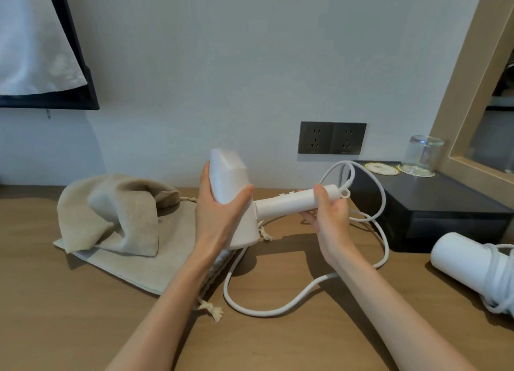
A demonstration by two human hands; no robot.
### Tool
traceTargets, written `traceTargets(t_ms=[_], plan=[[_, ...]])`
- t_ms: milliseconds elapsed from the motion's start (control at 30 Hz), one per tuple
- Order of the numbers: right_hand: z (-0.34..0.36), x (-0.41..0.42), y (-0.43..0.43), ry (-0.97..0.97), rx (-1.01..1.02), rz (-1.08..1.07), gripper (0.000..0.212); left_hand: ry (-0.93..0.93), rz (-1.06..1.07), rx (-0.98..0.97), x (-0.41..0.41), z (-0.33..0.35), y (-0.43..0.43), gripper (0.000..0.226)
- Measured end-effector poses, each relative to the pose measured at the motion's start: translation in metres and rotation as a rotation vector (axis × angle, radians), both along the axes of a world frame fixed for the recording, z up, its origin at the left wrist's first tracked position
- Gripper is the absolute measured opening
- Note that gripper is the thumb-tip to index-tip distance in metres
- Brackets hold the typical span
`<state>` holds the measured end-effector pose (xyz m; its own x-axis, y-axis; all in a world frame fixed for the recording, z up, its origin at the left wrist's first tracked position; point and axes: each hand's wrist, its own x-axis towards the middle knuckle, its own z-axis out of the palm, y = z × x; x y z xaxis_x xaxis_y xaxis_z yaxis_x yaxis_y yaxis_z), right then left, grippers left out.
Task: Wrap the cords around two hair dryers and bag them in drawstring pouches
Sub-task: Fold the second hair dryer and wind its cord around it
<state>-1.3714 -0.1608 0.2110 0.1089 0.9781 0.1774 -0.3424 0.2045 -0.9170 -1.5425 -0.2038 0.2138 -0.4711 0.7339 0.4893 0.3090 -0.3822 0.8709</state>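
Note:
A white hair dryer (236, 181) is held above the wooden table (83, 315). My left hand (219, 212) grips its barrel from the left. My right hand (325, 212) holds the far end of its handle. Its white cord (278, 309) runs loose from the handle end, loops over the black box and curls across the table. A second white hair dryer (467, 262) lies at the right edge with its cord wound around it. Two beige drawstring pouches lie at the left: one crumpled (116, 212) on top of a flat one (155, 265).
A black box (434, 204) stands at the back right, with a glass (422, 155) on a coaster. A dark double wall socket (332, 137) is behind the dryer. A framed mirror (478, 92) leans at the far right. Knotted pouch drawstrings (212, 311) lie near my left forearm.

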Motion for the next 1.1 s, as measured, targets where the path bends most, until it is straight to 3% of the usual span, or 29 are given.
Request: traceTargets(t_ms=[100,267,400,600,733,867,1000,1100], plan=[[0.000,0.003,0.002,-0.062,0.021,0.004,0.025,0.014,-0.013,-0.003,0.002,0.002,-0.004,0.066],[-0.001,0.008,0.005,-0.114,0.027,0.017,0.028,0.029,-0.036,-0.032,0.004,0.006,-0.007,0.068],[-0.002,0.011,0.003,-0.275,0.117,0.028,0.010,0.328,-0.094,-0.139,0.013,-0.003,-0.009,0.089],[-0.006,0.020,0.011,-0.441,0.186,0.040,0.026,0.309,-0.144,-0.178,0.012,-0.005,-0.008,0.089],[-0.006,0.016,0.008,-0.548,0.257,0.123,0.042,0.469,-0.248,-0.190,0.016,-0.005,-0.013,0.090],[-0.005,0.021,0.004,-0.645,0.284,0.102,0.051,0.470,-0.274,-0.209,0.016,-0.004,-0.010,0.093],[-0.003,0.015,-0.002,-0.557,0.299,0.069,0.029,0.456,-0.265,-0.196,0.015,-0.001,-0.011,0.098],[0.004,0.015,-0.007,-0.450,0.305,-0.035,0.023,0.315,-0.223,-0.143,0.011,0.006,-0.008,0.096]])
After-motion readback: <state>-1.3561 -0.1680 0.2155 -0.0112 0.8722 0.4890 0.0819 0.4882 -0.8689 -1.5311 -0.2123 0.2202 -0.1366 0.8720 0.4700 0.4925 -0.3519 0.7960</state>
